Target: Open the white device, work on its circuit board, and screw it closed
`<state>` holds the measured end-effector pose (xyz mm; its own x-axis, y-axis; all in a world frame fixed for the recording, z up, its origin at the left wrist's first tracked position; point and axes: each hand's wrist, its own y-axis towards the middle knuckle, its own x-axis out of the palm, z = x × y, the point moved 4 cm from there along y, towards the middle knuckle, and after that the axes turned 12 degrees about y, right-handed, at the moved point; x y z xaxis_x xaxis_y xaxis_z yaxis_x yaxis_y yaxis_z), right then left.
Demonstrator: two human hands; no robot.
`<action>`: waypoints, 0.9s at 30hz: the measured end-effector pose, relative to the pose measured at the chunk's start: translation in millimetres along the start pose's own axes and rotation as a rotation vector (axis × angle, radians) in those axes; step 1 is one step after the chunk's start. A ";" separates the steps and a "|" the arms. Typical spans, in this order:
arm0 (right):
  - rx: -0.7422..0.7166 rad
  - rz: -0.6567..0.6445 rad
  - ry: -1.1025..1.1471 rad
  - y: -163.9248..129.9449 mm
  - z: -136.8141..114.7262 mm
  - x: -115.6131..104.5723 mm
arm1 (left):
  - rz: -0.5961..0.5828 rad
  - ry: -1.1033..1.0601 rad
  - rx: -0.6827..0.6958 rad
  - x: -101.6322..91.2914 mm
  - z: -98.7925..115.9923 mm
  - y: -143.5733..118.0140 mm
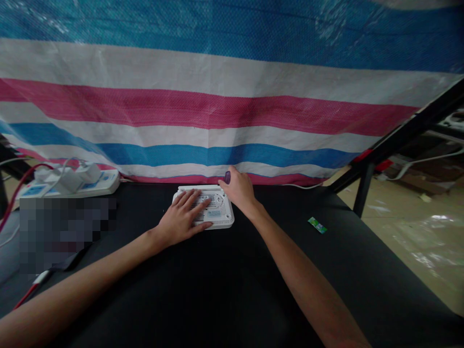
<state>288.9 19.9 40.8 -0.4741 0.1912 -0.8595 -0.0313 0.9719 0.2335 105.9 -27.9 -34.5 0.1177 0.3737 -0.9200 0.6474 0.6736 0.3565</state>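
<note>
A white router-like plastic box (pixel 216 220), with vent slots and a printed label, lies underside up on the black table. My left hand (pixel 186 212) rests flat on its left part, fingers spread, pressing on the casing. At the box's far right corner, my right hand (pixel 239 188) is closed around a screwdriver with a dark purple handle (pixel 227 177). The screwdriver's tip is too small to make out, so whether it touches the box cannot be told.
A white power strip (pixel 114 182) with plugs and cables stands at the far left, near a blurred-out dark item (pixel 65 232). A small green packet (pixel 317 225) lies to the right. Striped plastic sheeting (pixel 232 111) hangs behind the black table (pixel 224 285); a black metal frame (pixel 363 188) rises at right.
</note>
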 end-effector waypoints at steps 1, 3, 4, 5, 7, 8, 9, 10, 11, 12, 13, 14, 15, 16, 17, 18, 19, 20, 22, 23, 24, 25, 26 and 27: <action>-0.002 -0.001 0.002 1.0 -0.2 2.9 | 0.006 -0.002 -0.011 -0.2 0.4 0.0; -0.024 -0.027 0.009 2.3 -1.6 7.5 | 0.010 -0.013 -0.017 -0.6 1.1 0.2; -0.038 -0.042 0.016 2.7 -2.2 8.4 | 0.008 -0.018 -0.011 -0.8 1.2 0.3; -0.050 -0.046 0.028 2.8 -2.5 7.9 | 0.005 -0.022 -0.006 -0.9 1.1 0.4; -0.065 -0.043 0.070 3.0 -1.2 4.5 | -0.003 -0.022 0.002 -1.3 0.3 0.6; -0.066 -0.042 0.094 3.2 0.5 2.3 | -0.008 -0.018 0.006 -1.4 -0.1 0.7; -0.065 -0.043 0.117 3.6 2.8 0.4 | -0.013 -0.014 0.009 -1.5 -0.5 0.7; -0.066 -0.044 0.143 4.2 5.2 -1.2 | -0.016 -0.009 0.013 -1.6 -0.7 0.7; -0.078 -0.045 0.176 5.2 7.2 -2.2 | -0.019 -0.007 0.018 -1.5 -0.8 0.6; -0.103 -0.045 0.225 6.5 8.7 -2.7 | -0.021 -0.006 0.020 -1.5 -0.8 0.5; -0.140 -0.043 0.296 8.1 9.4 -2.5 | -0.022 -0.007 0.020 -1.4 -0.9 0.4; -0.180 -0.043 0.392 9.9 9.8 -1.6 | -0.022 -0.010 0.019 -1.4 -1.1 0.3; -0.213 -0.048 0.513 11.7 10.0 0.3 | -0.021 -0.015 0.016 -1.6 -1.3 0.3; -0.223 -0.061 0.653 13.5 10.7 3.3 | -0.020 -0.019 0.014 -1.9 -1.6 0.4; -0.210 -0.085 0.800 15.0 11.6 7.6 | -0.021 -0.023 0.016 -2.3 -2.0 0.7; -0.181 -0.116 0.949 15.8 12.5 12.8 | -0.024 -0.028 0.020 -2.9 -2.3 1.1; -0.146 -0.153 1.094 15.9 12.9 18.5 | -0.029 -0.035 0.028 -3.6 -2.6 1.5; -0.114 -0.190 1.228 15.0 12.9 23.9 | -0.035 -0.042 0.037 -4.3 -2.9 2.0; -0.075 -0.248 1.443 11.8 11.9 31.3 | -0.042 -0.059 0.052 -5.9 -3.9 2.9; -0.067 -0.268 1.519 10.1 11.5 32.9 | -0.043 -0.065 0.056 -6.5 -4.3 3.2; -0.060 -0.287 1.573 8.9 11.4 33.6 | -0.044 -0.068 0.058 -6.8 -4.7 3.5; -0.052 -0.306 1.604 8.4 11.8 33.5 | -0.046 -0.068 0.058 -6.8 -5.0 3.6; -0.038 -0.322 1.618 8.8 12.8 33.2 | -0.045 -0.068 0.056 -6.7 -5.1 3.6; -0.015 -0.335 1.621 10.0 14.3 33.0 | -0.042 -0.070 0.053 -6.4 -5.2 3.6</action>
<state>285.5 37.9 8.3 -0.8102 -0.3554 0.4662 -0.3177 0.9345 0.1603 103.5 -24.6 -26.5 0.1404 0.2993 -0.9438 0.6915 0.6525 0.3098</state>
